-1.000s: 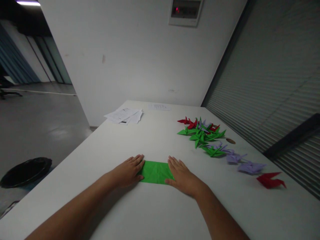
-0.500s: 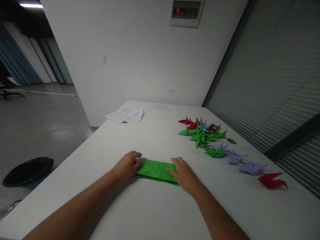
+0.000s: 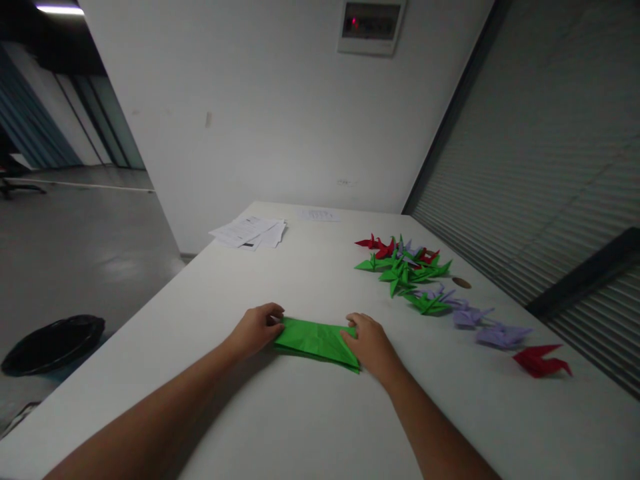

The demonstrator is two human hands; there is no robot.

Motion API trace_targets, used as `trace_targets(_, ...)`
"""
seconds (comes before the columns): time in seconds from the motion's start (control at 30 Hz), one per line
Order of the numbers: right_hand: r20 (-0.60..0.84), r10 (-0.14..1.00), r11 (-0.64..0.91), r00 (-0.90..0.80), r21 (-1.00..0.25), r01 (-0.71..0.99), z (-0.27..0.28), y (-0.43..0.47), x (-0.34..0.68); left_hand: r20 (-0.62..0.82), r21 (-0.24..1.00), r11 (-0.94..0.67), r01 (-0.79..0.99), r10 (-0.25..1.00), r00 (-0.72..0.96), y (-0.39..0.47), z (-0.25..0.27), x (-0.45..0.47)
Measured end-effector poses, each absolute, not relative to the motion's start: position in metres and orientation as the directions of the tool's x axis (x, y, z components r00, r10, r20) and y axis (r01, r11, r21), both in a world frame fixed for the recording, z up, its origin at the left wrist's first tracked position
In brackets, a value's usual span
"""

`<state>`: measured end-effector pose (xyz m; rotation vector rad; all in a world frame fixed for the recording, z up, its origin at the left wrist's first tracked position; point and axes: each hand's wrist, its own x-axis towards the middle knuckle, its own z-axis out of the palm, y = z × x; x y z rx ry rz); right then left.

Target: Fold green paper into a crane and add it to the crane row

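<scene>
A folded sheet of green paper [image 3: 314, 340] lies crosswise on the white table, its layers slightly apart along the near edge. My left hand [image 3: 259, 327] grips its left end, thumb on top and fingers curled at the far edge. At the right end, my right hand [image 3: 369, 343] holds the paper between thumb and bent fingers. Creases show across the green surface. The undersides of the fingers are partly hidden.
Green, red and purple origami cranes [image 3: 403, 267] are heaped at the right, and a red crane [image 3: 541, 361] sits nearest. Printed papers [image 3: 249, 232] lie at the far left of the table [image 3: 280, 420]. A black-lined bin [image 3: 53, 343] stands on the floor.
My right hand has slid slightly right, its fingers now curled round the paper's end. The left hand has closed a little on its own end. The view has shifted slightly.
</scene>
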<state>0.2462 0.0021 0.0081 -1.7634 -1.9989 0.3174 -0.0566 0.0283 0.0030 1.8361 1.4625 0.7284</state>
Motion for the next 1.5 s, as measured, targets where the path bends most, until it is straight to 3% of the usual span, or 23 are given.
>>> trace_targets(0.17,0.210,0.977,0.138,-0.028,-0.529,0.837,0.009,0.003,0.248,0.043,0.843,-0.159,0.514,0.972,0.230,0.032,0.001,-0.058)
trace_targets(0.3,0.209,0.978,0.135,-0.019,-0.559,0.818,0.007,0.004,0.250,-0.031,0.868,-0.110,0.484,0.961,0.274,0.032,0.000,-0.060)
trace_targets(0.43,0.187,0.982,0.134,-0.028,-0.584,0.801,0.009,0.003,0.250,-0.037,0.784,-0.164,0.598,0.950,0.309,0.028,0.005,-0.060)
trace_targets(0.57,0.128,0.991,0.110,-0.033,-0.661,0.742,0.010,0.004,0.250,0.057,0.650,-0.307,0.695,0.932,0.358,0.024,0.010,-0.057)
trace_targets(0.73,0.121,0.990,0.141,-0.078,-0.695,0.705,0.010,0.005,0.253,0.120,0.619,-0.379,0.688,0.912,0.393,0.025,0.009,-0.057)
trace_targets(1.03,0.026,0.984,0.117,-0.175,-0.839,0.532,0.005,0.003,0.253,0.132,0.721,-0.285,0.632,0.951,0.278,0.027,0.004,-0.060)
trace_targets(1.23,0.064,0.979,0.140,-0.191,-0.897,0.419,-0.004,0.008,0.251,0.125,0.791,-0.237,0.565,0.965,0.229,0.025,0.004,-0.057)
trace_targets(1.5,0.022,0.991,0.085,-0.129,-0.857,0.508,-0.004,0.001,0.246,0.161,0.630,-0.405,0.663,0.903,0.399,0.024,0.007,-0.058)
